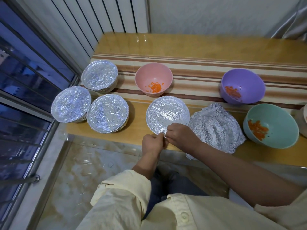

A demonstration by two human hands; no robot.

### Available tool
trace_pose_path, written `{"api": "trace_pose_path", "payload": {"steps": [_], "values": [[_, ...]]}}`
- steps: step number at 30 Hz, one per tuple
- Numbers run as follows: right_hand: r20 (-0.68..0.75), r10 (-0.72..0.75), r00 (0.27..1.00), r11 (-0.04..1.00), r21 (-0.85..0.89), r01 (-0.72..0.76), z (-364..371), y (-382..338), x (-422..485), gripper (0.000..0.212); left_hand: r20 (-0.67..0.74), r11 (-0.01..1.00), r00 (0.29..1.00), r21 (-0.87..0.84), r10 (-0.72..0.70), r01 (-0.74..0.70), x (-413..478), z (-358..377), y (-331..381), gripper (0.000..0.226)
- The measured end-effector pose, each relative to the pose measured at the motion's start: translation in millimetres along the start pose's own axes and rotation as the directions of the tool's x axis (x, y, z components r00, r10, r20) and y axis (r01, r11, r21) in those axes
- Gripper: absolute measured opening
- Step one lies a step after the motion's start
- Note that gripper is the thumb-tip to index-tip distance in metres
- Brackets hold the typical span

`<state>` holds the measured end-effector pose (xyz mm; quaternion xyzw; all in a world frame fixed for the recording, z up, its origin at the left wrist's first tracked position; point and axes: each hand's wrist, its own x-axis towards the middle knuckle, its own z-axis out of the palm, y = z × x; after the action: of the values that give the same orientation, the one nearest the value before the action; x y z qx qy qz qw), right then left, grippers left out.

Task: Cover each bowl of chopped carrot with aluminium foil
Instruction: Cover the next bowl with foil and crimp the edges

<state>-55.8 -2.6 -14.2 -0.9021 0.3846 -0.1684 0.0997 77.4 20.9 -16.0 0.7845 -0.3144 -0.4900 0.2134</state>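
Observation:
A foil-covered bowl (167, 114) sits near the table's front edge. My left hand (152, 144) and my right hand (180, 136) both pinch the foil at its near rim. Three more foil-covered bowls stand at the left: one at the back (99, 77), one by the window (71, 103), one in front (107, 113). A pink bowl (153, 73), a purple bowl (242, 85) and a teal bowl (272, 126) hold chopped carrot and are uncovered. A crumpled stack of loose foil sheets (216, 128) lies to the right of my hands.
The wooden table (182, 45) with a striped band stands against the wall. A barred window (25, 80) runs along the left. Another bowl's edge (304, 117) shows at the far right. A tiled floor (83, 163) lies below the table's front edge.

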Motion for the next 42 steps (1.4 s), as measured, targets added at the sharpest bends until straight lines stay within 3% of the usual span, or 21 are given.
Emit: {"api": "trace_pose_path", "payload": {"steps": [4,11,14,22,30,35,42], "values": [[0.004,0.033,0.999,0.999,0.034,-0.034,3,1,1,0.027,-0.009,0.994,0.999,0.105,0.038,-0.037,-1,-3,7,0.038],[-0.052,0.029,0.998,0.999,0.047,-0.027,7,-1,0,0.021,0.013,0.990,0.999,0.136,0.047,-0.048,0,-2,-1,0.047],[-0.010,0.002,1.000,0.996,0.084,-0.001,6,1,0,0.014,-0.012,0.975,0.997,0.210,0.074,-0.070,3,-4,0,0.040],[0.050,0.023,0.998,0.999,0.047,-0.026,1,9,-6,0.027,0.001,0.940,0.997,0.332,0.084,-0.079,20,-22,9,0.040],[0.010,0.049,0.999,0.997,0.066,-0.050,5,2,-1,0.023,-0.007,0.988,1.000,0.152,0.023,-0.022,4,-15,2,0.059],[-0.005,0.069,0.998,0.994,0.088,-0.068,6,2,0,0.022,-0.029,0.991,0.999,0.132,0.040,-0.036,5,-5,0,0.040],[-0.010,0.075,0.997,0.992,0.101,-0.074,10,1,-2,0.023,-0.030,0.997,0.999,0.074,0.024,-0.022,5,-2,-7,0.044]]}}
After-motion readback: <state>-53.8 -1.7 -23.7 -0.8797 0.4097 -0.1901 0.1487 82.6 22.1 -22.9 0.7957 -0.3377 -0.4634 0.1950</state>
